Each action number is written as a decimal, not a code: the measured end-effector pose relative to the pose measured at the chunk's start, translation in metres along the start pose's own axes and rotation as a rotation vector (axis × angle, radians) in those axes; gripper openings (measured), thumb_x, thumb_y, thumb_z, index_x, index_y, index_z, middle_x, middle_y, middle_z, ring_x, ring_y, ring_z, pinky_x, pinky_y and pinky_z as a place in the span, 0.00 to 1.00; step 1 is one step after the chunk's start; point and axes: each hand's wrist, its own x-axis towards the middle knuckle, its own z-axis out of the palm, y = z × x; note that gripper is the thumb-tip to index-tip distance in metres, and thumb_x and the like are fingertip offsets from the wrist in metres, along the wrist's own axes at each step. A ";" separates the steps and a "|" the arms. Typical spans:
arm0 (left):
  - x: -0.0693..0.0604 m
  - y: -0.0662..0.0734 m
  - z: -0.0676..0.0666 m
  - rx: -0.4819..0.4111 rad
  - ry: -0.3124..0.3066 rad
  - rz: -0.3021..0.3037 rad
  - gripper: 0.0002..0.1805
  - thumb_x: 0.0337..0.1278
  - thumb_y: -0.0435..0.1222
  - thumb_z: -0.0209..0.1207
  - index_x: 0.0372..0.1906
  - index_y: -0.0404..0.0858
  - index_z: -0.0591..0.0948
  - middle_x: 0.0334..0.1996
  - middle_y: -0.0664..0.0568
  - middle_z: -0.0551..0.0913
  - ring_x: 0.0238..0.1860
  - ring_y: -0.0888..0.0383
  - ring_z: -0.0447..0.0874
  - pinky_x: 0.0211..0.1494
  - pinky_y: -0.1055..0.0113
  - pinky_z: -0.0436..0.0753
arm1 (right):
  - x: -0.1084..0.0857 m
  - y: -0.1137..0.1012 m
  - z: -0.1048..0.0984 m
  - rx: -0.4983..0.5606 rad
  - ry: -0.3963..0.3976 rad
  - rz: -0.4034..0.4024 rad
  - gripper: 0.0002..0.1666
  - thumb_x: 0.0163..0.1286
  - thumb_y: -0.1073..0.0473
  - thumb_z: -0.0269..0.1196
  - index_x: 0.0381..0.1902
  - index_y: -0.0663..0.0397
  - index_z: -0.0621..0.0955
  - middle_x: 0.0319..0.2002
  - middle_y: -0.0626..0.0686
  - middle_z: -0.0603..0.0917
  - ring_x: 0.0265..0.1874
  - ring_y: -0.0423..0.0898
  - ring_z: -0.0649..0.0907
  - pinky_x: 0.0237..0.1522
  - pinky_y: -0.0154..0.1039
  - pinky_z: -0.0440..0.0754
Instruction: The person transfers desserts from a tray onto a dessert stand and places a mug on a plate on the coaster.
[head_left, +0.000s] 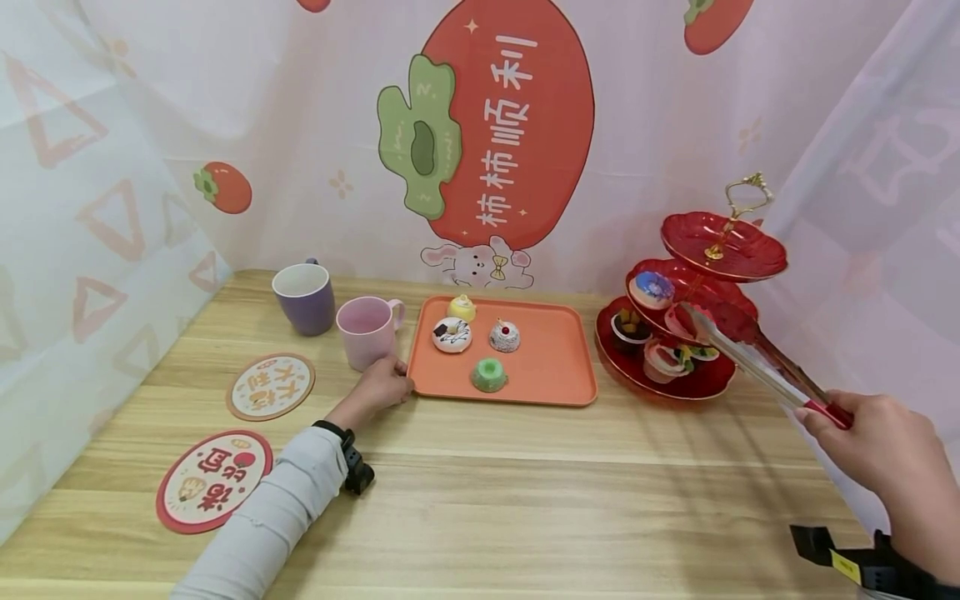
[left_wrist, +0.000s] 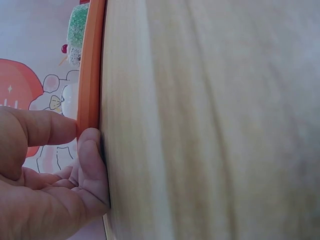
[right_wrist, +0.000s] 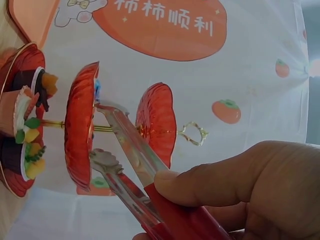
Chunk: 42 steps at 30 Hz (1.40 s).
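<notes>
My left hand (head_left: 381, 383) is at the near left corner of an orange tray (head_left: 543, 350), pinching its rim between thumb and finger (left_wrist: 91, 155). On the tray lie a white donut (head_left: 452, 334), a yellow cake (head_left: 462, 308), a cherry-topped cake (head_left: 505, 336) and a green cake (head_left: 490, 375). My right hand (head_left: 885, 442) grips metal tongs (right_wrist: 137, 150) with red handles. The tong tips stand apart at the middle tier of a red three-tier stand (head_left: 723, 242), by a pink cake (head_left: 681, 320); whether they touch it I cannot tell. A blue-purple-topped cake (head_left: 652, 288) shares that tier.
Several cupcakes (head_left: 663, 360) sit on the stand's bottom tier. Left of the tray stand a pink mug (head_left: 366, 329) and a purple mug (head_left: 306, 304). Two round coasters (head_left: 270, 386) lie on the wooden table (head_left: 487, 500). A printed cloth (head_left: 315, 125) hangs behind.
</notes>
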 end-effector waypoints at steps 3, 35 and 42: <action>0.000 0.001 0.000 -0.003 0.002 -0.004 0.11 0.51 0.27 0.54 0.40 0.29 0.70 0.26 0.45 0.76 0.26 0.55 0.72 0.27 0.67 0.71 | -0.001 -0.001 0.001 0.009 -0.002 0.006 0.26 0.64 0.54 0.60 0.42 0.78 0.74 0.21 0.63 0.78 0.16 0.49 0.67 0.16 0.40 0.63; 0.001 -0.001 -0.001 -0.043 -0.017 0.005 0.12 0.51 0.26 0.54 0.41 0.28 0.69 0.27 0.44 0.76 0.26 0.54 0.73 0.27 0.66 0.72 | -0.013 -0.019 0.004 0.062 0.054 -0.042 0.24 0.63 0.55 0.62 0.44 0.75 0.76 0.20 0.57 0.79 0.18 0.49 0.71 0.18 0.42 0.66; 0.001 0.000 0.000 -0.035 -0.005 0.000 0.12 0.50 0.26 0.54 0.41 0.28 0.69 0.26 0.44 0.76 0.25 0.55 0.73 0.27 0.67 0.72 | -0.014 -0.029 0.014 0.108 0.124 -0.122 0.20 0.59 0.59 0.64 0.41 0.75 0.78 0.18 0.53 0.77 0.17 0.47 0.69 0.18 0.41 0.64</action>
